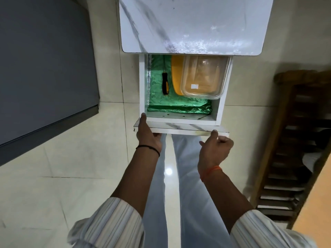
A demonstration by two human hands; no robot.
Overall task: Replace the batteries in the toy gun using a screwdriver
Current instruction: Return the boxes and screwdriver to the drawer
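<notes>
Your striped sleeves (114,217) fill the bottom of the view, both forearms reaching out to an open drawer (179,130) below the marbled table (193,24). Your left hand (147,134) grasps the drawer front at its left corner, thumb lying over the top edge and fingers tucked underneath; a black band circles that wrist. Your right hand (215,144) sits at the front's right end, thumb resting on the top edge and fingers curled under the front, holding it; an orange thread rings that wrist. Inside the drawer, on a green lining (179,104), the screwdriver (165,81) lies untouched with its black-and-yellow handle toward you and its shaft pointing away under the table. Just to its right sits a yellow container (176,77), with a clear plastic box (204,77) resting over it.
</notes>
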